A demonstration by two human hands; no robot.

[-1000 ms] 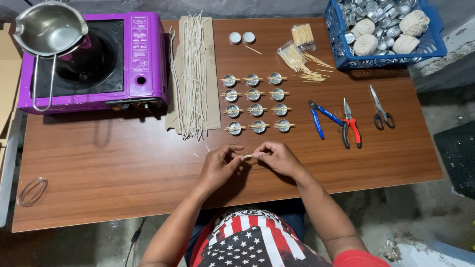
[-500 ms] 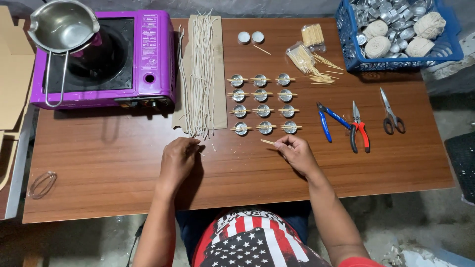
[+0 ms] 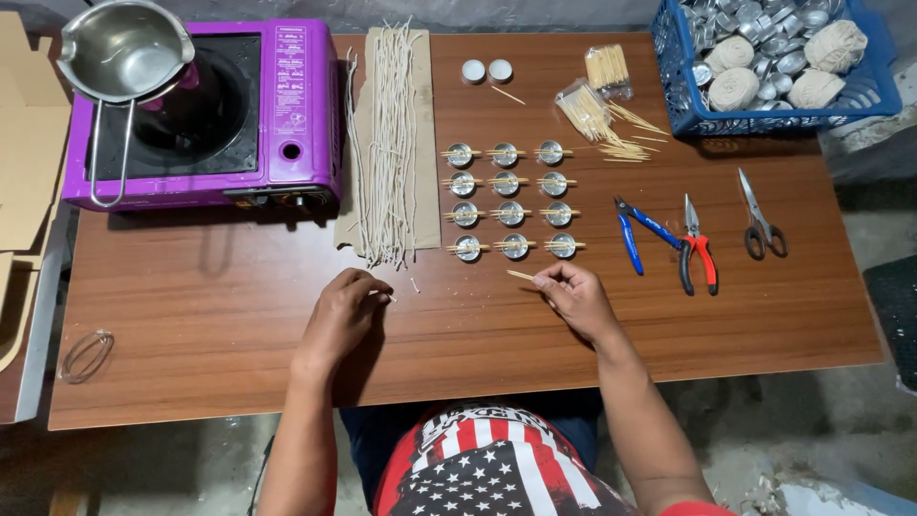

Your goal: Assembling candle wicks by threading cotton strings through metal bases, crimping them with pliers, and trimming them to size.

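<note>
Left hand [image 3: 342,315] is down on the wooden table [image 3: 191,354], fingers curled in narrow over a short pale wick piece [image 3: 387,295], just below the near end of the bundle of wicks [image 3: 387,143] lying on a cardboard strip [image 3: 420,115]. Right hand [image 3: 573,296] pinches a thin wooden stick [image 3: 521,275] between thumb and fingertips, its tip pointing left, just in front of the nearest row of small metal cups [image 3: 511,199]. Purple stove [image 3: 287,105] with a steel pot [image 3: 124,48] sits at the far left corner, blue basket [image 3: 688,86] at the far right corner. Pliers [image 3: 697,253] and scissors [image 3: 759,215] lie toward the right edge.
</note>
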